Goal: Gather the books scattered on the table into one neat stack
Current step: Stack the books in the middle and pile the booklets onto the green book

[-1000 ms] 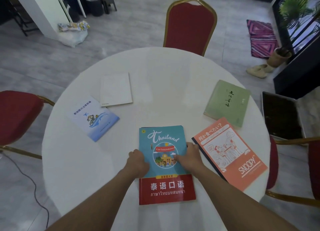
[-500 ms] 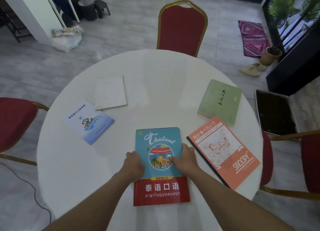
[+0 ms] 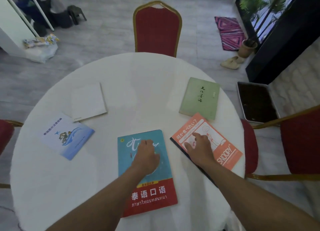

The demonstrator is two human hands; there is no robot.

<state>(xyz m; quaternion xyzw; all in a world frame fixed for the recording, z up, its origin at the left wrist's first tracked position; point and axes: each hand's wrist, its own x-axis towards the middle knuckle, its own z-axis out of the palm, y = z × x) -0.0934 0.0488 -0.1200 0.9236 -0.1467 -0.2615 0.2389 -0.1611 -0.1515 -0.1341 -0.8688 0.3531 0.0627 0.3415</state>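
Several books lie flat on the round white table point(image 3: 138, 85). Nearest me is the teal and red Thailand book point(image 3: 155, 192); my left hand point(image 3: 146, 155) rests on its cover as a loose fist, gripping nothing. To its right lies the orange Snoopy notebook point(image 3: 228, 152), and my right hand point(image 3: 199, 148) lies flat on its left half with the fingers spread. A green book point(image 3: 200, 97) sits beyond the notebook. At the left are a pale blue booklet point(image 3: 68, 136) and a white book point(image 3: 88, 102).
Red chairs with gold frames stand at the far side point(image 3: 157, 28), at the right point(image 3: 294, 144) and at the left point(image 3: 6, 133). A dark tray point(image 3: 256, 102) sits on the floor to the right. The books ring the bare tabletop.
My right hand left the Thailand book and moved right onto the Snoopy notebook. My left hand slid from the book's left edge onto its cover. The view shifted slightly.
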